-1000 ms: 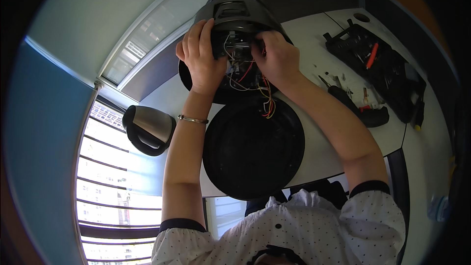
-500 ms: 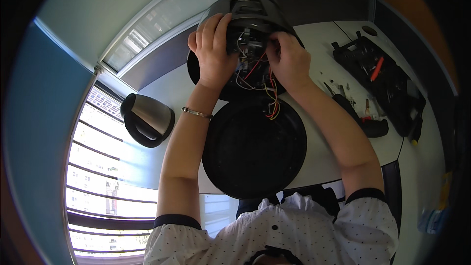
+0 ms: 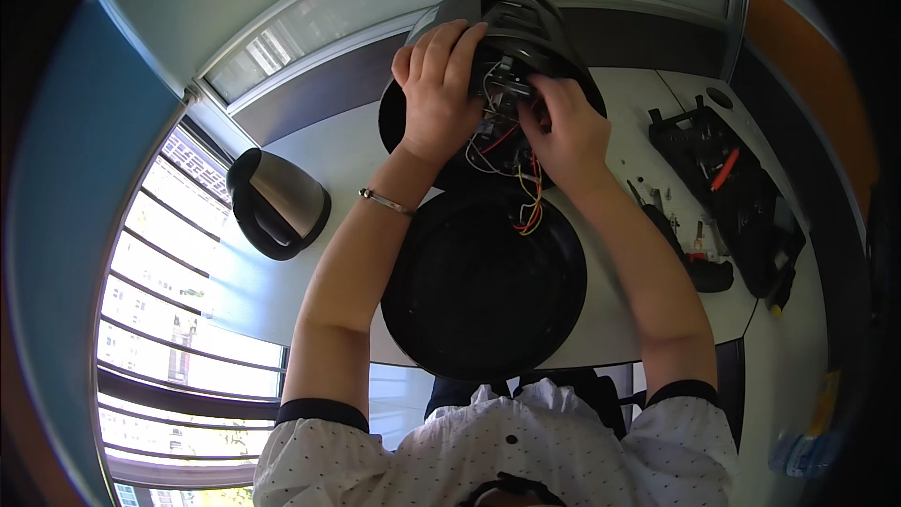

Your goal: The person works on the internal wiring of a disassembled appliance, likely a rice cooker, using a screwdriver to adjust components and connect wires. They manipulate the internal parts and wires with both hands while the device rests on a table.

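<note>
- Appliance (image 3: 540, 42) open toward the back of the counter (image 3: 345, 158), innards (image 3: 510, 89) facing near side, presumably for access.
- Left hand (image 3: 436, 89) holds it at the edge; likely a brace.
- Right hand (image 3: 569, 131) narrow, at the innards; cannot tell whether gripping.
- Black disc (image 3: 483, 291) just below, wires (image 3: 534, 195) trailing onto it, probably parked close for slack.

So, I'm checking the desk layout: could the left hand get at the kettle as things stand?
Probably yes: the kettle stands on that side, with nothing visible in the way. The left hand would first have to leave the dark appliance, though.
</note>
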Demonstrator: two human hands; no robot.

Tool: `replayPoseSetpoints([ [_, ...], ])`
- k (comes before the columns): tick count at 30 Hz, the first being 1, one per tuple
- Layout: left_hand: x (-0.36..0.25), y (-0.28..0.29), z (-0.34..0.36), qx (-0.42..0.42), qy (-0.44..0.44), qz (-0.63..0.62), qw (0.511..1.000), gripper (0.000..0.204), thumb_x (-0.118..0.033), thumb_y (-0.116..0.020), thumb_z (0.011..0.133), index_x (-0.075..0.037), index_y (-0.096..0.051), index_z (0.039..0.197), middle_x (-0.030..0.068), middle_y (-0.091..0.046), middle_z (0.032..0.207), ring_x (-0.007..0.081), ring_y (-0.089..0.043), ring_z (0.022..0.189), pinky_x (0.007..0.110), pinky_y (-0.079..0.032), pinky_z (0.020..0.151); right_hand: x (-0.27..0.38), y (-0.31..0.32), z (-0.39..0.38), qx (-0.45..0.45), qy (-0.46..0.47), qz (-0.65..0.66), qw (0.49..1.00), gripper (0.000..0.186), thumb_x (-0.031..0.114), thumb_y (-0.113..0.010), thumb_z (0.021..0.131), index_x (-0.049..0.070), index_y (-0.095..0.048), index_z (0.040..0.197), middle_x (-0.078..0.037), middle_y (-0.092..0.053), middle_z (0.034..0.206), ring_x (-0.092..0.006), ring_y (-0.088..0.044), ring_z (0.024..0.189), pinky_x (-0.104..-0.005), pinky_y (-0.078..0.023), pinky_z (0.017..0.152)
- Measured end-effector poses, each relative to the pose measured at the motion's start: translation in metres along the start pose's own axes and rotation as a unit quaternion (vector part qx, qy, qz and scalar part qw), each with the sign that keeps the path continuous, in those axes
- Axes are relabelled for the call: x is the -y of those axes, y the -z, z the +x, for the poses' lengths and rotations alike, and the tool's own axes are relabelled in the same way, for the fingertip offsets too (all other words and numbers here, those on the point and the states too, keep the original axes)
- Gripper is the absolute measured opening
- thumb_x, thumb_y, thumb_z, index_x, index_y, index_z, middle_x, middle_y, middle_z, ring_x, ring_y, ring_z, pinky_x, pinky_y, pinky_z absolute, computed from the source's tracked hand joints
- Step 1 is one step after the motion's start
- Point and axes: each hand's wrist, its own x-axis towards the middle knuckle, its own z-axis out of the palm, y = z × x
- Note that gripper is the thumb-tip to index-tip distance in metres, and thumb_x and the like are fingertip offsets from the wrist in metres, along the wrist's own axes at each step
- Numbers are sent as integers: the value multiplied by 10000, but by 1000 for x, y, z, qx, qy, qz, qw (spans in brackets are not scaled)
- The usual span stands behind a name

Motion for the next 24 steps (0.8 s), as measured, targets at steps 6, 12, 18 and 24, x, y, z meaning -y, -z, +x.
replayPoseSetpoints([
  [6,-4,0,4,-10,-7,-10,1000,596,-85,-683,640,-103,-572,1225,60,-559,1174,229,-544,1101,381,-329,941,-2,2,3,10,75,-58,995,287,77,-737,754,63,-650,1028,-52,-623,845,-214,-624,622,-302,-501,533],
  [12,-2,-2,5,-13,-17,-8,1000,611,-136,-719,634,-110,-582,1229,44,-567,1187,218,-544,1102,364,-328,944,-7,-5,4,4,48,-64,997,223,66,-718,760,60,-647,972,-70,-622,827,-255,-625,637,-328,-509,544],
  [18,-4,-1,7,18,-20,-21,999,667,-157,-741,620,-110,-565,1262,45,-560,1214,215,-527,1131,366,-318,967,-7,-9,2,5,36,-39,999,160,68,-691,749,66,-628,897,-78,-597,799,-264,-627,621,-347,-514,519],
  [24,-6,16,13,81,-14,-81,993,741,-100,-711,607,-90,-513,1322,82,-525,1270,249,-496,1186,391,-318,988,-4,-12,2,5,-1,-42,999,140,64,-678,737,71,-629,868,-72,-599,782,-274,-620,604,-354,-510,511],
])
